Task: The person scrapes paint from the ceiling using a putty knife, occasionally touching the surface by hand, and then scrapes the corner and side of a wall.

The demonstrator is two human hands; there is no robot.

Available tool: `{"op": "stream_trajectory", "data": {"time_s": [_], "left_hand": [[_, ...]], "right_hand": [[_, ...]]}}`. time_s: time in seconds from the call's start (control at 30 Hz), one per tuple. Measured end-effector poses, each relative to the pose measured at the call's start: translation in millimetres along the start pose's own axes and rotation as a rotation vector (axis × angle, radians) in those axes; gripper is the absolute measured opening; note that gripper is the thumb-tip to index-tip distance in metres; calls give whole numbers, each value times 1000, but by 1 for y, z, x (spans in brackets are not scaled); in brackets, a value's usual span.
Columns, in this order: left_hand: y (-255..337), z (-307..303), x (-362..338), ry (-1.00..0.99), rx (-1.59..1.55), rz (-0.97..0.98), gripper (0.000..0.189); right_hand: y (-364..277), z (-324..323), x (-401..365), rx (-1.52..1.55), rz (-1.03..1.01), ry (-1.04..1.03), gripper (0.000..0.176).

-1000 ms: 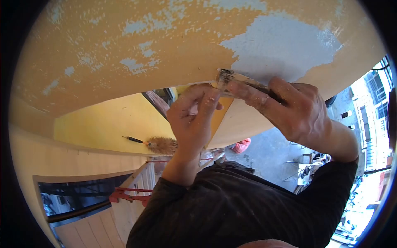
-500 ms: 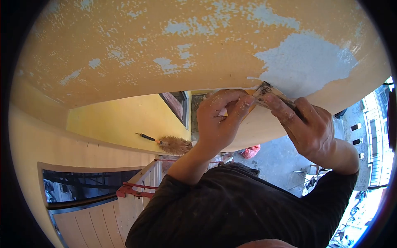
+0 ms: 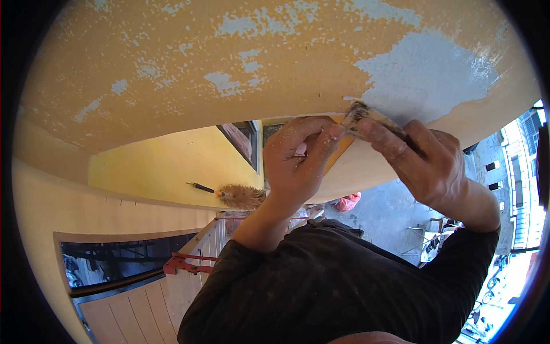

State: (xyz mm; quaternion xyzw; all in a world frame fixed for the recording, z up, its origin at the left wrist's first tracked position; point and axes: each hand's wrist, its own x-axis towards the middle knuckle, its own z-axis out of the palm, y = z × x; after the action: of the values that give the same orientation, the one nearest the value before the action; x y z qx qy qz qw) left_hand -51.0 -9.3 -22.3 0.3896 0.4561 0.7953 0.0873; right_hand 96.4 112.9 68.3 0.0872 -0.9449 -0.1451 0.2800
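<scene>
My right hand [image 3: 432,163] is closed around a flat, putty-smeared scraper [image 3: 358,117], its dark, worn end pointing up by the lower edge of the wall surface. My left hand [image 3: 295,160] is closed too, thumb and bent fingers pinched together, with the thumb tip right at the scraper's left edge. A flat yellow-orange piece [image 3: 338,153] shows behind the left thumb; most of it is hidden by the fingers. White crumbs stick to both hands. Just above them is a peeling yellow-painted surface [image 3: 298,80] with a large pale grey bare patch [image 3: 424,74].
A brown feather duster [image 3: 240,196] with a black handle lies on the ledge to the left. Below it stands a ladder with red metal parts [image 3: 186,264]. A window [image 3: 126,261] is at lower left. Far below are a pink bag [image 3: 348,202] and a grey floor [image 3: 384,215].
The view has shifted slightly. Both hands and the scraper have come a little left, and the scraper is tilted differently. More of the yellow-orange piece shows under the left thumb.
</scene>
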Motion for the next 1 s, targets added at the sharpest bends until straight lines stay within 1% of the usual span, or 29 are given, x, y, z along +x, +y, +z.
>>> {"op": "stream_trajectory", "data": {"time_s": [0.03, 0.1, 0.13, 0.2, 0.23, 0.3, 0.4, 0.53, 0.6, 0.7, 0.93, 1.0], "left_hand": [[0, 0, 1, 1, 3, 4, 11], [-1, 0, 2, -125, 157, 73, 14], [0, 2, 2, -122, 161, 77, 14], [0, 6, 3, -116, 72, -57, 14], [-1, 7, 3, -127, 75, -53, 14], [-3, 8, 1, -85, 34, -59, 14], [-5, 6, 2, -86, 5, -32, 14], [1, 8, 1, -77, -17, -43, 15], [3, 9, 2, -48, -16, -79, 14], [-3, 6, 3, -22, -40, -13, 13], [6, -2, 1, 32, -29, -41, 10], [6, -3, -2, -37, -68, 1, 7]], "right_hand": [[1, 1, -4, 0, -2, 5, 54], [5, 4, -11, -12, 10, 38, 55], [3, 3, -11, -12, 5, 43, 55], [0, -1, -12, -32, 51, 13, 55], [-2, -4, -11, -37, 59, 20, 55], [-7, -9, -9, -23, 96, -49, 56], [-10, -15, -4, -16, 114, -103, 55], [-10, -12, -5, -9, 113, -115, 52], [-8, -7, -8, -7, 102, -83, 51], [-8, -6, -3, -3, 81, -75, 51], [-3, 0, 7, 44, 1, -3, 52], [-2, -6, 4, 94, -3, -18, 52]]}}
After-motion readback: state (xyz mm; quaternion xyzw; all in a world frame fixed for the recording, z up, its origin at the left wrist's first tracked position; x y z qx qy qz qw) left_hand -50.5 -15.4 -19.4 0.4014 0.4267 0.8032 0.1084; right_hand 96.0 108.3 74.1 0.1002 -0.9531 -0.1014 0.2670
